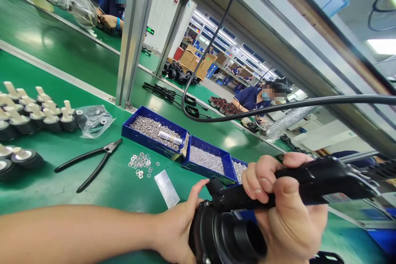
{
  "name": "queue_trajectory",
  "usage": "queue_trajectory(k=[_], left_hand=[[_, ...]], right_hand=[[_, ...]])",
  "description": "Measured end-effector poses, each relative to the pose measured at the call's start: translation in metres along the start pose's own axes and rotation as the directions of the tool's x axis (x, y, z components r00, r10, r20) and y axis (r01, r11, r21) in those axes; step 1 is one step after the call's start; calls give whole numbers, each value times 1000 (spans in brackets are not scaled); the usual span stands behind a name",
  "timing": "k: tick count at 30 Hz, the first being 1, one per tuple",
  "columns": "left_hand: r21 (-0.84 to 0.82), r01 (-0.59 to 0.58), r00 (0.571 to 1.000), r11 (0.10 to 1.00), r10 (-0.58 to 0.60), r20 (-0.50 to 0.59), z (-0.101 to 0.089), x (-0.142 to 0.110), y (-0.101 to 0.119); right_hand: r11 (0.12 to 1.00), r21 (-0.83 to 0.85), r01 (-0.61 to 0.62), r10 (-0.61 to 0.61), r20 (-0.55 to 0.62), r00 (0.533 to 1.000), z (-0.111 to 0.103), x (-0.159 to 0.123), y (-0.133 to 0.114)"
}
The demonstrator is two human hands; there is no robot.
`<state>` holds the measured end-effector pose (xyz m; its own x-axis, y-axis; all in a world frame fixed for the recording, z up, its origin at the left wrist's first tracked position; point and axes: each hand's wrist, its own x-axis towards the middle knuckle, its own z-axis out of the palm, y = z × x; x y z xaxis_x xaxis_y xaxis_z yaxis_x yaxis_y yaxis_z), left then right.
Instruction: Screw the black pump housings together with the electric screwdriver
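Black power tool [328,179]: clasped in the right hand [291,210], lower right.
Black housing [222,235]: gripped by the left hand [177,229], lower centre.
Middle blue bin [207,175], centre: filled with metal bits [207,159].
Left blue bin [145,143]: filled with screws [144,126] under a pale tube [170,137].

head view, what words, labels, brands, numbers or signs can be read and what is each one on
None can be read clearly.
Sticker on the black power tool in the right hand: too blurred.
Green sign in the background: too small.
Paper tag at the end of a blue bin: no legible text.
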<state>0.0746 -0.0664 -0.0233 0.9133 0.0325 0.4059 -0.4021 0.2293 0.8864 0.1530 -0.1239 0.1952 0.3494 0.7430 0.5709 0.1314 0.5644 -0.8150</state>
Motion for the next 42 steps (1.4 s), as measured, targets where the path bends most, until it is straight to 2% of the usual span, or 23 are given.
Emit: queue_trajectory(k=[2, 5, 12, 17, 20, 24, 33, 37, 42], left_hand=[[-5, -28, 999, 1000, 28, -46, 1, -1, -5], [-4, -42, 998, 999, 42, -52, 2, -2, -10], [9, -139, 983, 990, 139, -118, 6, -5, -11], [6, -135, 972, 991, 133, -194, 7, -6, -15], [-7, -130, 976, 992, 126, -178, 5, -6, -14], [28, -61, 990, 998, 64, -124, 3, -7, -12], [4, -111, 969, 994, 109, -219, 7, -10, -9], [-10, -125, 971, 992, 120, -206, 7, -9, -8], [11, -82, 981, 997, 82, -176, 6, -8, -9]], right_hand=[[1000, -7, -6, 6, -5, 1000, 0, 0, 0], [1000, -13, -9, 9, -7, 1000, 0, 0, 0], [1000, -9, 8, -8, -5, 1000, 1, 0, -1], [1000, -8, -3, 3, 1, 1000, 1, 0, 0], [1000, 8, -14, 14, 17, 1000, -1, 2, 1], [1000, 4, -30, 30, 29, 999, -4, 4, 1], [1000, -11, -19, 19, 63, 998, -2, -2, -3], [1000, -4, -19, 20, 58, 998, -3, -2, -2], [1000, 5, -15, 15, 65, 998, -1, -2, -4]])
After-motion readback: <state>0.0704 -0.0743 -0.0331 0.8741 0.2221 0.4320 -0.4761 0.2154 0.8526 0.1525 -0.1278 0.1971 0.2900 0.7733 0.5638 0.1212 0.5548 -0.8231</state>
